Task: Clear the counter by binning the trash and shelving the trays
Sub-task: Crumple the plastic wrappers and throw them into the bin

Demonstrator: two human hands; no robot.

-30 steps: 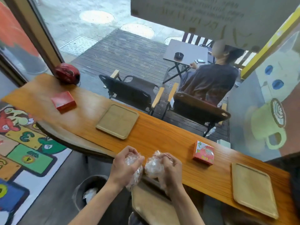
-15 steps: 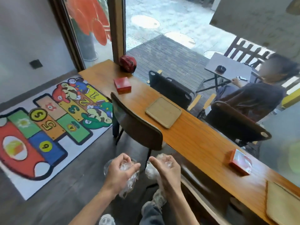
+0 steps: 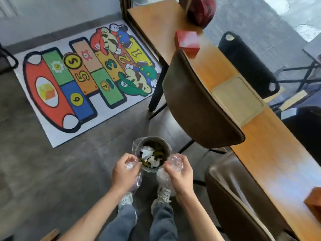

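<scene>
Clear plastic wrap [image 3: 175, 161] is clutched in the right hand [image 3: 179, 173]. The left hand [image 3: 124, 173] grips another wad [image 3: 133, 178]. Both hover over the bin [image 3: 152, 153].

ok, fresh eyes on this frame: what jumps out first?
Probably the colourful hopscotch rug on the grey floor at upper left. Next, the two hands at bottom centre, left hand and right hand, each gripping crumpled clear plastic on either side of a small round bin already holding trash. On the right, a wooden tray lies on the orange counter.
</scene>
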